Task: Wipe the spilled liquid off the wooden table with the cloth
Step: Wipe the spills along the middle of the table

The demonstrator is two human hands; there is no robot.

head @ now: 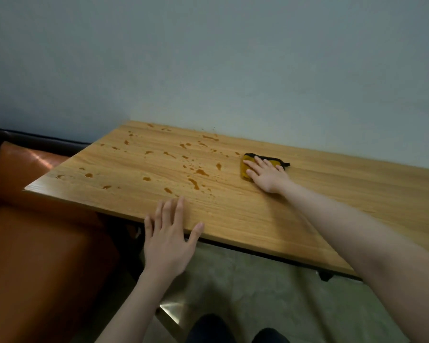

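Far left: orange seat (42, 243), padded, tucked beside and below the table's left end

Wooden table (332, 219) running left to right against pale wall (233, 58); near edge bare on the right half

Spilled liquid (193, 181): amber drops and streaks scattered over the left half of the top, from far edge near the wall down toward the near edge; none seen on the right half

Left hand (169, 241) at the near edge, fingers straight and spread, fingertips laid flat on the wood, palm hanging off the edge; holding nothing, likely bracing

Right of the spill: cloth (248, 167), yellow with dark trim, folded small, flat on the table just beside the rightmost drops, not yet over them

Right hand (268, 174) pressed flat on top of the cloth, fingers extended and pointing left toward the spill; no pinch, palm-down hold only

Step judged: start of the wipe, cloth placed, no cleared swath visible

Next move calls for downward pressure kept even while sliding the cloth leftward through the drops, overlapping passes from far to near; risk of smearing or pushing liquid off the left end toward the seat
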